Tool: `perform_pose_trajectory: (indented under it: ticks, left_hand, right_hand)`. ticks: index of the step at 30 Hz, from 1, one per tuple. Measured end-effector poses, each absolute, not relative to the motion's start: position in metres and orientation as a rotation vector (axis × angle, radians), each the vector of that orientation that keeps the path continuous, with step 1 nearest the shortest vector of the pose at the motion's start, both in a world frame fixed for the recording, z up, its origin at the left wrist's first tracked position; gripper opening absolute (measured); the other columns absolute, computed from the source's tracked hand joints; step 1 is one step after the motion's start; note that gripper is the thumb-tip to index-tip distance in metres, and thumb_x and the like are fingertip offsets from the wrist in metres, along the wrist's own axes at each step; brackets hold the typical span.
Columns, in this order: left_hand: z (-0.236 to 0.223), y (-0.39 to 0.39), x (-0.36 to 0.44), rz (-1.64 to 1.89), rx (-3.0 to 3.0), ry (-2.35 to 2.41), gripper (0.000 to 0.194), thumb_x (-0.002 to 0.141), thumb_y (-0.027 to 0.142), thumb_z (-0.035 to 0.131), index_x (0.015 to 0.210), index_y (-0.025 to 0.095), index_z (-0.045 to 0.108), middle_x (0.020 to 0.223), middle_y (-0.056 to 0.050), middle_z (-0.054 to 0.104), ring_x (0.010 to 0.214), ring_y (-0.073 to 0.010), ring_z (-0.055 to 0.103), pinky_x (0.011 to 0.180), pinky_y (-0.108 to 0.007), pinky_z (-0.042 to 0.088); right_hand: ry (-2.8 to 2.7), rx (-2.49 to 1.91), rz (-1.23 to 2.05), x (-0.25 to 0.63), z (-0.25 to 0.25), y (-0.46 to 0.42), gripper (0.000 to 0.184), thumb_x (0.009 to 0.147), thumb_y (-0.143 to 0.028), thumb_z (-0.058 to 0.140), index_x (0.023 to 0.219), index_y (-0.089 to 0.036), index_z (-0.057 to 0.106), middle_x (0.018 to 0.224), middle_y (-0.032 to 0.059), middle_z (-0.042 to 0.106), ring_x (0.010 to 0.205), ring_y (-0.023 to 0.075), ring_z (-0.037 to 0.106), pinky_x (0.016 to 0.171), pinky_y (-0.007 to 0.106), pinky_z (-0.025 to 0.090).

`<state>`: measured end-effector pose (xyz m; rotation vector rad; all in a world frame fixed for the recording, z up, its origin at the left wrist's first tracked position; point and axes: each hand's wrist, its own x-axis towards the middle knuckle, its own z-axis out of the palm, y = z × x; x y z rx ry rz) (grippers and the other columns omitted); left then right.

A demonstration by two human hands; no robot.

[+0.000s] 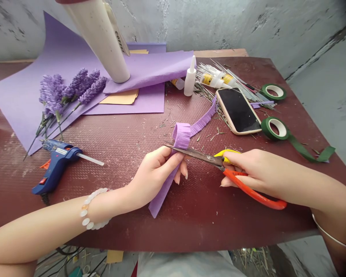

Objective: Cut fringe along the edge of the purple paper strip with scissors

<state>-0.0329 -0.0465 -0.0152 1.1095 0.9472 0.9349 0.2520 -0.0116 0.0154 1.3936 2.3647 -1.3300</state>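
Observation:
Between the thumb and fingers of my left hand (158, 173) is a strip of purple crepe paper (164, 192). Its plain end hangs down toward the table's front. Above my fingers it curls into a loop, and the part with a fringed edge trails back to the phone. My right hand (248, 165) grips a pair of scissors (202, 156) with one yellow and one red handle. The dark blades lie across the strip just above my left thumb and point left. Whether they are slightly parted there is hard to make out.
At the left are a blue glue gun (57, 161) and purple paper flowers (66, 92). Behind stand a white cup (103, 42) and a small glue bottle (190, 79) beside purple sheets (144, 104). A phone (239, 109), thin wires (207, 90) and green tape rolls (273, 129) lie right.

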Motion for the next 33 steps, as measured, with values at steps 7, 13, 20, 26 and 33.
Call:
perform_pose_trajectory:
  ticks: [7, 13, 20, 26, 33]
  left_hand:
    - [-0.017, -0.051, -0.035, 0.964, 1.069, 0.847, 0.040, 0.112, 0.050, 0.075, 0.088, 0.018, 0.071, 0.073, -0.002, 0.077, 0.056, -0.0129, 0.063, 0.060, -0.027, 0.053]
    - [-0.019, -0.052, -0.036, 0.968, 1.027, 0.819, 0.039, 0.112, 0.052, 0.076, 0.096, 0.017, 0.075, 0.071, -0.002, 0.077, 0.055, -0.0129, 0.062, 0.059, -0.027, 0.052]
    - [-0.018, -0.049, -0.036, 0.941, 0.969, 0.823, 0.043, 0.109, 0.057, 0.079, 0.101, 0.014, 0.080, 0.070, -0.003, 0.078, 0.053, -0.0130, 0.063, 0.055, -0.025, 0.050]
    - [-0.015, -0.049, -0.035, 0.901, 0.997, 0.870, 0.048, 0.106, 0.062, 0.080, 0.096, 0.015, 0.079, 0.067, -0.003, 0.076, 0.052, -0.0135, 0.061, 0.054, -0.026, 0.050]
    - [-0.012, -0.048, -0.036, 0.833, 1.117, 0.882, 0.050, 0.109, 0.064, 0.074, 0.092, 0.017, 0.080, 0.068, -0.004, 0.076, 0.052, -0.0148, 0.061, 0.054, -0.028, 0.051]
  right_hand:
    - [2.186, 1.284, -1.656, 0.267, 0.009, -0.003, 0.047, 0.096, -0.064, 0.079, 0.082, -0.028, 0.053, 0.072, -0.0058, 0.058, 0.061, 0.0178, 0.046, 0.058, 0.032, 0.030]
    - [2.116, 1.181, -1.773, 0.265, 0.013, 0.001, 0.052, 0.099, -0.069, 0.071, 0.079, -0.029, 0.046, 0.071, -0.0073, 0.041, 0.063, 0.0177, 0.033, 0.058, 0.034, 0.026]
    - [2.149, 1.141, -1.825, 0.267, 0.010, 0.003, 0.059, 0.098, -0.075, 0.071, 0.078, -0.027, 0.043, 0.074, -0.0058, 0.039, 0.066, 0.0174, 0.030, 0.058, 0.035, 0.024]
    - [2.075, 1.152, -1.817, 0.277, 0.007, 0.002, 0.038, 0.102, -0.057, 0.074, 0.087, -0.028, 0.053, 0.070, -0.0070, 0.051, 0.060, 0.0167, 0.037, 0.055, 0.032, 0.028]
    - [2.015, 1.358, -1.586, 0.265, 0.031, -0.012, 0.027, 0.096, -0.038, 0.076, 0.088, -0.029, 0.053, 0.061, -0.0049, 0.067, 0.051, 0.0194, 0.050, 0.058, 0.035, 0.046]
